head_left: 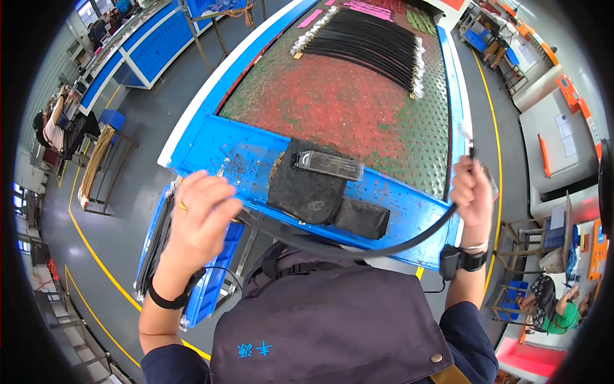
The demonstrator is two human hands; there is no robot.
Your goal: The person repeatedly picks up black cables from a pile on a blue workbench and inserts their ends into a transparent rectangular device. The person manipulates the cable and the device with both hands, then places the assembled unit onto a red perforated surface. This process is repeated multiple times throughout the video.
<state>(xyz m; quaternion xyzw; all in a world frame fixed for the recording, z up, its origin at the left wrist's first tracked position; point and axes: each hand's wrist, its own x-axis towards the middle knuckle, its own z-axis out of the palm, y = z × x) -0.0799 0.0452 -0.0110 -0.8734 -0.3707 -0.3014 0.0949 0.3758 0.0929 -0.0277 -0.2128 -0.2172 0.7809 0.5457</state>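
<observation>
A long black rubber tube [409, 242] hangs in a bow between my hands, just above the front edge of the blue table. My right hand [472, 189] is wrapped round it close to one end, where a pale, blurred tip sticks up above the fingers. At the other end my left hand [203, 211] has its fingers bent round the tube, partly hiding it; something small and whitish shows by the fingertips. Between the hands, a black pad [306, 185] lies on the table with a clear plastic case [329, 165] on top. Beside it sits a small black block [362, 217].
On the worn red-green studded surface [332, 96], several black tubes [364, 48] with white-wrapped ends lie in a row. Pink strips [368, 11] and green strips [420, 23] lie farther back. A blue tray [214, 275] of dark lengths stands left below the table. Other people work at both sides.
</observation>
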